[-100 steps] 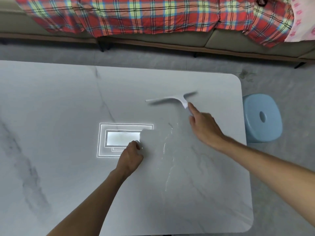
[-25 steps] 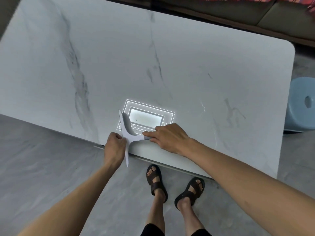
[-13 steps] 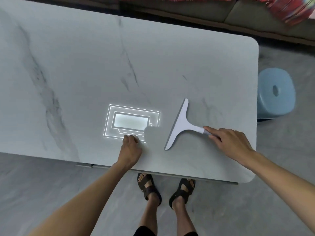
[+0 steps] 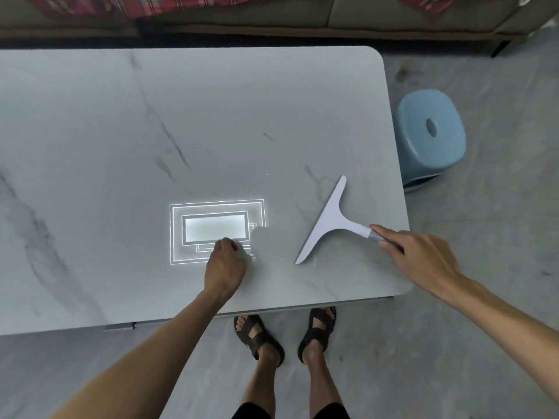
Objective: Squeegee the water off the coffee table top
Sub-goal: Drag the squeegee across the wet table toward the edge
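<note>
A white T-shaped squeegee (image 4: 328, 221) lies flat on the grey marble coffee table top (image 4: 211, 122), near its right front corner, blade running diagonally. My right hand (image 4: 420, 255) grips the end of its grey handle. My left hand (image 4: 225, 266) rests as a loose fist on the table by the front edge, knuckles down, holding nothing. A bright ceiling-light reflection (image 4: 216, 229) shines on the top just beyond the left hand. No clear water shows on the surface.
A light blue plastic stool (image 4: 429, 134) stands on the floor right of the table. A sofa (image 4: 393, 13) with a red plaid cloth (image 4: 136, 4) runs along the far side. My sandalled feet (image 4: 284, 334) stand at the table's front edge.
The squeegee went from the table's front edge by my left hand to the right front area, my right hand still on its handle. My left hand let go of the blade and rests fisted.
</note>
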